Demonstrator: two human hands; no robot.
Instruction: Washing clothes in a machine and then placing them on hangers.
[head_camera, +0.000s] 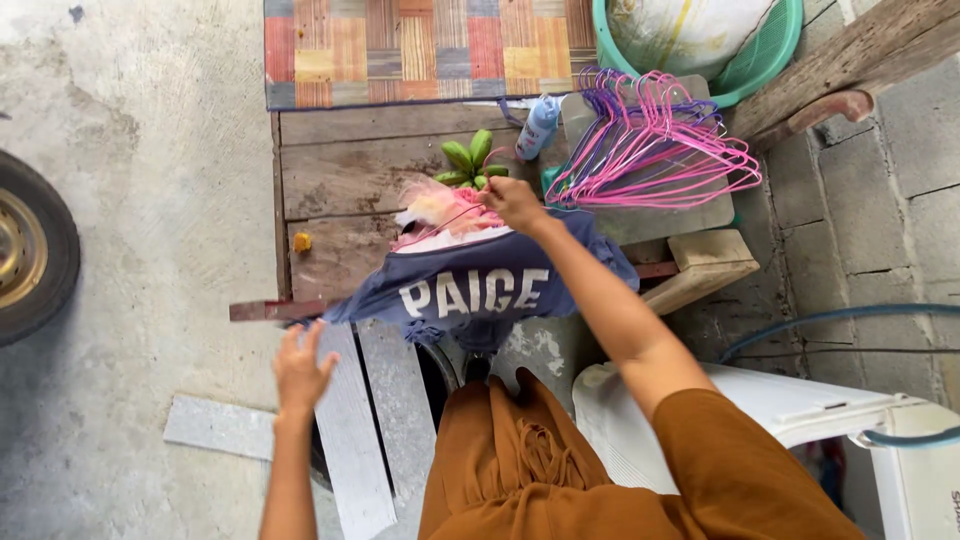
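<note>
My right hand (514, 203) is closed on the top of a pink wire hanger that carries a dark blue shirt (480, 290) with white lettering; the shirt hangs spread out below the hand, over a wooden platform (350, 170). A pink and white cloth (440, 212) lies just behind the shirt. My left hand (300, 370) is held open in the air, fingers spread, near the shirt's lower left corner but apart from it. A pile of pink and purple hangers (650, 140) lies to the right of my right hand.
A patchwork mat (420, 50) covers the platform's far end. A green basin (760, 55) with a white bag, a spray bottle (538, 126), green fruit (470, 160), a white washing machine (860, 430), a hose, grey planks (350, 440) and a wheel (30, 250) surround me.
</note>
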